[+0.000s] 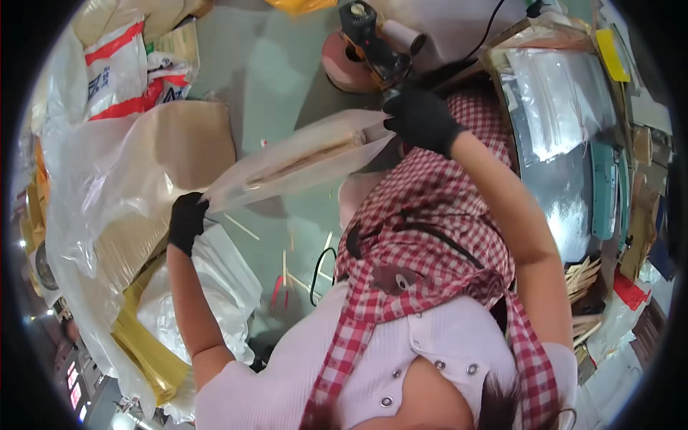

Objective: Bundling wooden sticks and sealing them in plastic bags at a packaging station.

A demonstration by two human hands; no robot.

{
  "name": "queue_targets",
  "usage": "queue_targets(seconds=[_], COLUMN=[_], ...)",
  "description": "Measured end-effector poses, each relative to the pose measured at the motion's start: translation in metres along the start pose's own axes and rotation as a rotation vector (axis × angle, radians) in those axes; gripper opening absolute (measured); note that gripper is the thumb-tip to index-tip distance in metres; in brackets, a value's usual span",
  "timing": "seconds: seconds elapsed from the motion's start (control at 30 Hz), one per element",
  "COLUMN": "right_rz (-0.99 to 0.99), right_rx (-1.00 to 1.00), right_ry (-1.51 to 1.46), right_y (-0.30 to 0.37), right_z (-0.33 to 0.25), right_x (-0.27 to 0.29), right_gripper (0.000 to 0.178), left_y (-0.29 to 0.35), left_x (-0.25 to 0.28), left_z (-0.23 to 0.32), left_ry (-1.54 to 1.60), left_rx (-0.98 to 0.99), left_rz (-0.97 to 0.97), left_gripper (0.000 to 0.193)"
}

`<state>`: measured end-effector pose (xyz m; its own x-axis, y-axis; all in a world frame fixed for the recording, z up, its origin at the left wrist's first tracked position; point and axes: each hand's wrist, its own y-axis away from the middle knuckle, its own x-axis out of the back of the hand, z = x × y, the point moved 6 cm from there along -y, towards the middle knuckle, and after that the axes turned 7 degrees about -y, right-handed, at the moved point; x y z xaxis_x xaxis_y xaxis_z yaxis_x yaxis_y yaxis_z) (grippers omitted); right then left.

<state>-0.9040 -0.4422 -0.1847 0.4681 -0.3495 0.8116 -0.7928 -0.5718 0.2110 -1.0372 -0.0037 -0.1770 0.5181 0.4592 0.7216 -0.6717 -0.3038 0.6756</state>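
A long translucent plastic bag (233,179) is stretched between my hands above the floor. Inside it, through the film, a bundle of thin wooden sticks (312,158) shows. In a black glove, my left hand (188,223) is closed on the bag's left end. My right hand (423,122), gloved alike, pinches the other end near my checked apron (430,193); its fingertips are partly hidden. Below the bag, several loose sticks (285,266) lie scattered on the grey-green floor (265,236).
On the left stand a cardboard box (193,140) partly under plastic sheeting and a white plastic sack (226,269). Ahead, a power tool (373,46) rests by a pink tape roll (347,64). Clear bags (559,100) lie at right, with sticks (582,276) below.
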Motion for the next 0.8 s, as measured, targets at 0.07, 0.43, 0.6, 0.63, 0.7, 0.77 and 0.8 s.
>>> queue_targets(seconds=[0.07, 0.43, 0.6, 0.63, 0.7, 0.77, 0.8], right_rz=[-0.004, -0.252, 0.133, -0.006, -0.077, -0.140, -0.043], right_rx=[0.075, 0.248, -0.188, -0.261, -0.222, -0.198, -0.083], right_ry=[-0.002, -0.171, 0.000, 0.071, 0.080, 0.097, 0.110], right_y=[-0.002, -0.006, -0.163, -0.185, -0.205, -0.192, -0.176], right_z=[-0.013, 0.004, 0.133, 0.178, 0.170, 0.169, 0.164], right_x=[0.005, -0.028, -0.021, -0.046, -0.060, -0.078, -0.078], right_gripper=[0.023, 0.028, 0.030, 0.034, 0.033, 0.032, 0.025], left_y=[0.000, -0.034, -0.041, -0.043, -0.048, -0.054, -0.065], left_x=[0.000, -0.176, -0.166, -0.161, -0.164, -0.168, -0.169], left_z=[-0.050, 0.269, 0.298, 0.318, 0.311, 0.301, 0.298], left_ry=[-0.544, -0.447, -0.266, -0.263, -0.252, -0.148, -0.059], left_rx=[-0.436, -1.018, -1.148, -1.161, -1.108, -0.975, -0.857], left_rz=[0.272, 0.405, 0.498, 0.502, 0.509, 0.353, 0.233], left_gripper=[0.037, 0.014, 0.005, 0.005, 0.008, 0.009, 0.010])
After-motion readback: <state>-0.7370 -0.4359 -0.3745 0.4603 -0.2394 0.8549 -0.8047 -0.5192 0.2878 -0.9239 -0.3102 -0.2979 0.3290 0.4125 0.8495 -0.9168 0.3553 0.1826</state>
